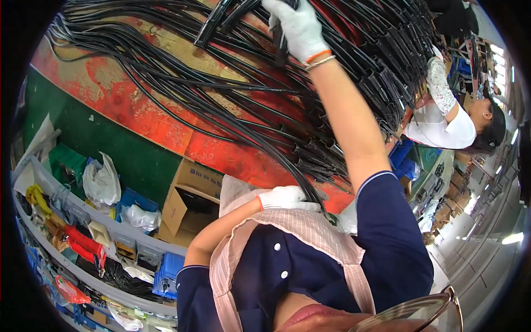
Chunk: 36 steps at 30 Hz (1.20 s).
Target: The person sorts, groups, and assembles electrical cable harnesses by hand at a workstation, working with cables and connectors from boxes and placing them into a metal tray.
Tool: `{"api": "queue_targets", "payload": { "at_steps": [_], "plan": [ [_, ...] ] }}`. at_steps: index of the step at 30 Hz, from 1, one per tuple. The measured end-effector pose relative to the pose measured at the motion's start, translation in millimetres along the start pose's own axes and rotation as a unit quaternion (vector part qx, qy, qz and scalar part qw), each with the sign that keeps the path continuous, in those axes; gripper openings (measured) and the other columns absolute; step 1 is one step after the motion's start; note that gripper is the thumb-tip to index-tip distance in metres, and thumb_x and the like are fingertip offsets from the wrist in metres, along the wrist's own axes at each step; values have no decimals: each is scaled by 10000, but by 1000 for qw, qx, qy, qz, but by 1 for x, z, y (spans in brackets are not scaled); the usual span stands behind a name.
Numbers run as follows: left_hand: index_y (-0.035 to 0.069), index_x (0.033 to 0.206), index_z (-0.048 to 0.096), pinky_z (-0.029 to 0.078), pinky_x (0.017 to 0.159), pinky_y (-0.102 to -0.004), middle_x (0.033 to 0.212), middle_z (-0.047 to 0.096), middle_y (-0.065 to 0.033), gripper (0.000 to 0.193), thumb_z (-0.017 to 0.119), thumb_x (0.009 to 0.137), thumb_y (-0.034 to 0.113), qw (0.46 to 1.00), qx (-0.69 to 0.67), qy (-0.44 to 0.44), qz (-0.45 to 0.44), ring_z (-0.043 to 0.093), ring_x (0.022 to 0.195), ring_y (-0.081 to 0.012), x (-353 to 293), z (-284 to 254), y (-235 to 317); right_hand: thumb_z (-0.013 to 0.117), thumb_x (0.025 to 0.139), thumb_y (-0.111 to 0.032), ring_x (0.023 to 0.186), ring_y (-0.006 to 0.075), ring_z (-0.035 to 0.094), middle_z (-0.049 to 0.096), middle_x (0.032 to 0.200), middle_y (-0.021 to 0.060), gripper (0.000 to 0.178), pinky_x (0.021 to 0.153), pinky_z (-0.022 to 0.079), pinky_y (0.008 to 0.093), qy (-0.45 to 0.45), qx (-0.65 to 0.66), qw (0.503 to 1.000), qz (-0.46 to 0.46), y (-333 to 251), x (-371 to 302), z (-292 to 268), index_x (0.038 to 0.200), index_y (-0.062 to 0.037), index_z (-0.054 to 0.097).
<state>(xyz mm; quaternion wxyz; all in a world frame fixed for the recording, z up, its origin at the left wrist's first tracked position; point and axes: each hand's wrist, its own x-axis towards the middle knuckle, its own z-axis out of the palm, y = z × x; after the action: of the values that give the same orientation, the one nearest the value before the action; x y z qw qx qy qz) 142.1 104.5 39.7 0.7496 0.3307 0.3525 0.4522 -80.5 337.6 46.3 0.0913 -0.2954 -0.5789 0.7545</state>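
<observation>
My left hand [290, 198], in a white glove with an orange cuff, is closed around a bundle of black cables [276, 157] close to my apron. These cables run away from it across the table toward the far left. My right arm reaches far forward. At the upper edge of the view, my gloved right hand [298, 30] is closed on a black tube [280, 47]; its fingertips are partly hidden. Just left of it, more black tubes [213, 23] lie at a slant over the cables. Rows of black tubular ends [387, 72] fill the table to the right.
The worn red and tan tabletop [160, 124] has a green side panel [127, 149]. An open cardboard box [191, 202] stands at the lower left, beside grey shelving [119, 227] with bins and plastic bags. At the right, a co-worker in white [442, 124] reaches toward the tubes.
</observation>
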Motion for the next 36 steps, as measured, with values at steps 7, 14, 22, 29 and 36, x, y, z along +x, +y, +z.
{"api": "queue_targets", "payload": {
  "at_steps": [7,14,22,29,36],
  "plan": [
    [32,1320,567,441,1014,-339,1210,655,-138,423,600,964,258,1000,-17,-7,-22,593,1156,-237,4,-11,22,716,855,-244,761,184,648,644,914,81,645,686,524,320,-51,-331,942,-21,-57,20,13,1388,-54,408],
    [90,1294,605,464,963,-344,1174,670,-129,443,551,968,385,996,35,-21,-79,618,1112,-245,5,-11,20,703,847,-65,755,159,637,617,985,113,1065,647,544,295,24,-187,982,-26,-3,30,-15,1559,-163,-83],
    [68,1268,609,466,953,-339,1148,679,-116,404,552,978,343,1000,7,-12,-4,624,1079,-211,5,-7,-1,654,827,-112,1133,232,605,674,1167,35,398,956,499,317,-245,-589,676,-368,-29,49,-5,1218,-183,626],
    [38,1268,612,475,956,-340,1120,696,-124,415,605,956,311,998,48,-9,-28,633,1072,-205,1,-9,22,585,823,-212,886,256,663,694,879,66,140,842,438,414,-227,-749,497,-374,-13,52,8,859,-135,696],
    [15,1375,497,428,1037,-342,1287,601,-133,553,694,885,179,996,-64,50,46,539,1219,-213,3,11,-9,806,785,-51,929,126,679,702,1074,77,465,856,537,269,-21,-337,892,-301,-50,-165,-72,1198,-44,593]
  ]
}}
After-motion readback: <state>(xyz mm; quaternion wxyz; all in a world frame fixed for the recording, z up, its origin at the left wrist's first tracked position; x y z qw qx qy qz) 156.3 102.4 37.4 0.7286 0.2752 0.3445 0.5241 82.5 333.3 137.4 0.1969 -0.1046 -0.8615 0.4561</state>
